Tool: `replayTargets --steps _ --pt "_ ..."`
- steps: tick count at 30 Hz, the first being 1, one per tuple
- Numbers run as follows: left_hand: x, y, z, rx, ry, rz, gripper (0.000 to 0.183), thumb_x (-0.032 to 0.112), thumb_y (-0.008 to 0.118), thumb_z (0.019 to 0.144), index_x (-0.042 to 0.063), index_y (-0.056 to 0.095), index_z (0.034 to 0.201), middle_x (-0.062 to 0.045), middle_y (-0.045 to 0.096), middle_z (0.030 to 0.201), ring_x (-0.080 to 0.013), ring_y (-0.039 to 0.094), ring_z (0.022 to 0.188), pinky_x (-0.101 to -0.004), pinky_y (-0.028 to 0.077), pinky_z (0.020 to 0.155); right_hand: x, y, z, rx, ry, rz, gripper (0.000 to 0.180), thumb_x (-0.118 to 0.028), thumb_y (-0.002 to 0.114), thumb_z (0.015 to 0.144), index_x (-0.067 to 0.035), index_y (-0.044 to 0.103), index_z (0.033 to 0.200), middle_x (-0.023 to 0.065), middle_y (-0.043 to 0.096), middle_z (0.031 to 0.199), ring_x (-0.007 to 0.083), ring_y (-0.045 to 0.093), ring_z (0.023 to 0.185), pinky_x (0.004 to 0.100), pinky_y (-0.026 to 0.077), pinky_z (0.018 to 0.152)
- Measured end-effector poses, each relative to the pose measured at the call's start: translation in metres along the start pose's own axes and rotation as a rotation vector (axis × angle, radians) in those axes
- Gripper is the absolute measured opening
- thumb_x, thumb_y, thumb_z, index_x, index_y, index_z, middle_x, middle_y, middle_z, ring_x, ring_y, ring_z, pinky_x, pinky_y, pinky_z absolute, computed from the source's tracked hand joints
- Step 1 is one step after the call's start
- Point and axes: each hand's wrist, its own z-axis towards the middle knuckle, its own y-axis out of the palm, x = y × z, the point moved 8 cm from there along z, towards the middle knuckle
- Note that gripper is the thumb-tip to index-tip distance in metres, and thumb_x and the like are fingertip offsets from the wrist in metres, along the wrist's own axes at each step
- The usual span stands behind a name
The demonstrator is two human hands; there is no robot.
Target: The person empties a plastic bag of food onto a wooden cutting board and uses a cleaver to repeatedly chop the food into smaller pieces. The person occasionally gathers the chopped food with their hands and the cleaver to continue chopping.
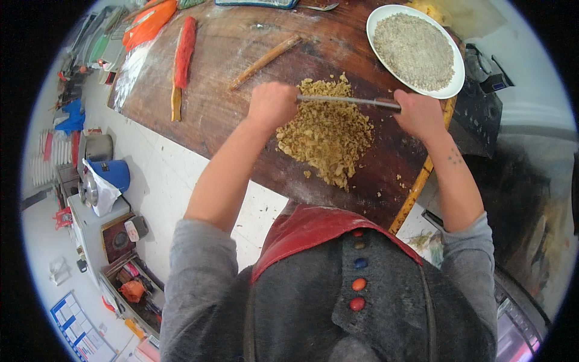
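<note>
A long narrow metal blade [337, 98], likely a knife seen along its spine, spans the gap between my fists. My left hand [274, 102] is closed around its left end. On the right, my right hand [418, 113] grips the end with the brown handle [388, 103]. Beneath the blade, a heap of crumbly yellow-brown food [328, 140] spreads over the dark wooden table [226, 122]. Loose crumbs are scattered around the heap. Whether the lower edge touches the food is hidden from above.
A white oval plate [372, 43] of coarse grey-beige meal stands at the back right. A thin wooden rolling pin [267, 61] and a red-bristled brush [184, 59] lie beyond my left hand. A fork-like utensil [320, 7] is at the far edge; a blue bucket [115, 174] stands left.
</note>
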Motion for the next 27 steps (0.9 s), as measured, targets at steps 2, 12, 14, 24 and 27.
replayTargets --steps 2,12,14,24,27 --pt "-0.011 0.000 0.035 0.001 -0.004 0.058 0.014 0.017 0.062 0.074 0.015 0.072 0.084 -0.011 0.071 0.084 -0.0314 0.069 0.083 -0.0438 0.054 0.071 0.011 0.003 0.026 0.028 0.066 -0.040 0.022 -0.024 0.068 0.079 -0.010 0.061 0.094 0.0136 0.070 0.080 0.0342 0.069 0.079 0.0472 0.054 0.067" --pt "-0.009 0.022 0.051 -0.152 0.044 0.100 0.018 0.015 0.062 0.078 0.018 0.072 0.093 -0.010 0.071 0.085 -0.0322 0.068 0.084 -0.0474 0.053 0.070 0.015 0.027 0.034 -0.069 0.076 0.004 0.022 -0.024 0.069 0.078 -0.009 0.060 0.092 0.0151 0.068 0.078 0.0355 0.068 0.079 0.0479 0.053 0.068" --pt "0.000 0.011 0.033 -0.180 0.040 0.094 0.017 0.015 0.062 0.078 0.017 0.071 0.091 -0.010 0.071 0.083 -0.0330 0.068 0.083 -0.0470 0.054 0.069 0.012 0.020 0.011 -0.060 0.057 0.036 0.023 -0.024 0.072 0.077 -0.010 0.059 0.090 0.0136 0.067 0.076 0.0358 0.067 0.077 0.0478 0.052 0.068" --pt "0.030 0.032 -0.056 -0.085 -0.060 -0.040 0.016 0.014 0.063 0.075 0.017 0.072 0.088 -0.008 0.071 0.085 -0.0287 0.069 0.078 -0.0419 0.055 0.067 -0.032 0.004 -0.049 0.025 0.004 -0.015 0.009 -0.014 0.058 0.081 -0.008 0.061 0.087 0.0147 0.068 0.073 0.0342 0.069 0.069 0.0472 0.054 0.060" --pt "0.023 0.026 -0.064 0.106 0.023 -0.203 0.019 0.014 0.063 0.073 0.020 0.072 0.089 -0.006 0.071 0.085 -0.0277 0.069 0.078 -0.0414 0.055 0.066 -0.059 0.001 -0.064 0.058 -0.155 -0.003 0.008 -0.011 0.055 0.081 -0.007 0.061 0.085 0.0152 0.068 0.073 0.0332 0.068 0.067 0.0458 0.054 0.058"
